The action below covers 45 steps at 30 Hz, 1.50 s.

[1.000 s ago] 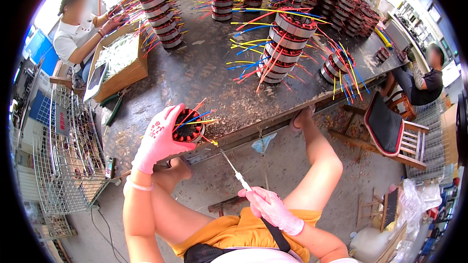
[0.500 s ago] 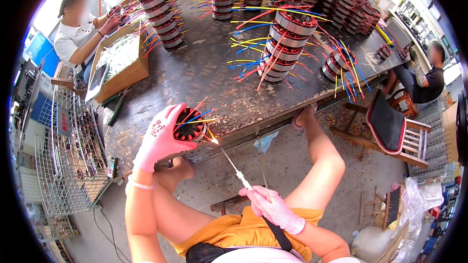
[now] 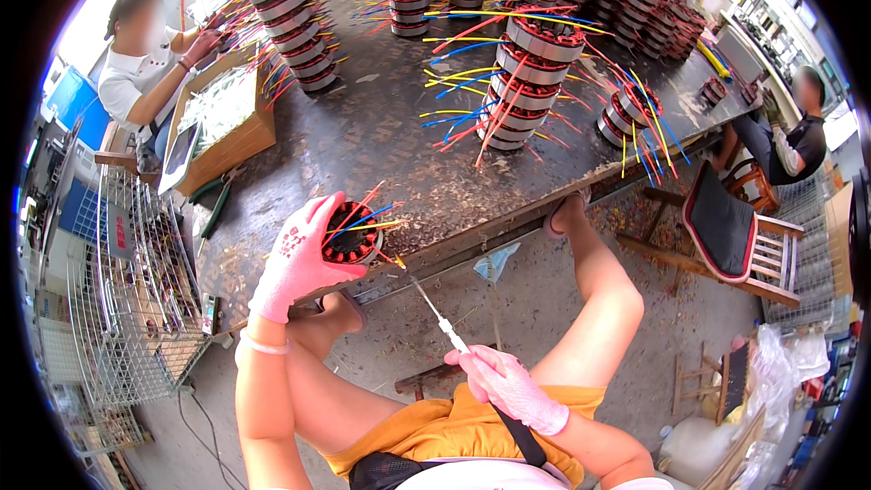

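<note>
My left hand (image 3: 299,259), in a pink glove, is closed round a motor stator (image 3: 352,245) at the near edge of the table. Red, blue and yellow wires stick out of the stator to the right. My right hand (image 3: 502,387), also gloved in pink, grips the white handle of a slim stick lighter (image 3: 435,310) above my lap. The thin metal stem points up and left, and its yellowish tip is close to the stator's lower right side and a short red wire end. Whether tip and wire touch, I cannot tell.
Tall stacks of wired stators (image 3: 526,82) stand across the dark table (image 3: 363,136), with a shorter stack (image 3: 628,118) at right. At left are a cardboard box (image 3: 231,145) of white pieces and green-handled pliers (image 3: 215,209). One person sits far left, another far right beyond a chair (image 3: 721,222).
The bright flame-like glow at the lighter's tip has shrunk to a small yellowish spot. Both my hands keep nearly the same place; the view has shifted slightly.
</note>
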Motion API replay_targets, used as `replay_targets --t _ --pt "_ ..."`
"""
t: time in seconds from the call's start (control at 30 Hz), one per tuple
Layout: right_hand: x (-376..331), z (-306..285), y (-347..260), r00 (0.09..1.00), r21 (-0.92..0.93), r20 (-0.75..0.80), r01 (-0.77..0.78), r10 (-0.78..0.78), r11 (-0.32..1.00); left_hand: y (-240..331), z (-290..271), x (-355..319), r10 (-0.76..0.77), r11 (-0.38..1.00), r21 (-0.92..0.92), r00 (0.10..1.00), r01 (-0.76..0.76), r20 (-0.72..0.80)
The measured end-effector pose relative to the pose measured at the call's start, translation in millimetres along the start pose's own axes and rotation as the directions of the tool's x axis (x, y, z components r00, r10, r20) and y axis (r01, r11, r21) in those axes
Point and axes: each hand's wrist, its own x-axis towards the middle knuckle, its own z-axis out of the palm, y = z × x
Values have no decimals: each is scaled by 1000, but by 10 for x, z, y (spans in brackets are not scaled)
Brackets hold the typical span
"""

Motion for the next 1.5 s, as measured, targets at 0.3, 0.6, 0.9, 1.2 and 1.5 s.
replay_targets --t 0.3,0.6,0.9,1.2,1.5 --pt "10 -10 28 999 49 1 -33 33 998 -46 25 -16 -33 999 -17 999 33 44" --pt "2 -2 -7 999 5 21 26 -27 1000 -48 32 -11 -18 999 -26 999 19 37" --pt "-2 -2 7 1000 64 5 -4 4 998 -26 20 -12 -27 999 -44 998 29 52" --pt "-14 8 -63 1000 -4 -6 -17 17 1000 -53 53 -20 4 1000 -29 1000 -3 5" --pt "-11 3 -53 1000 -41 2 10 -10 999 -51 42 -27 -26 999 -47 999 28 42"
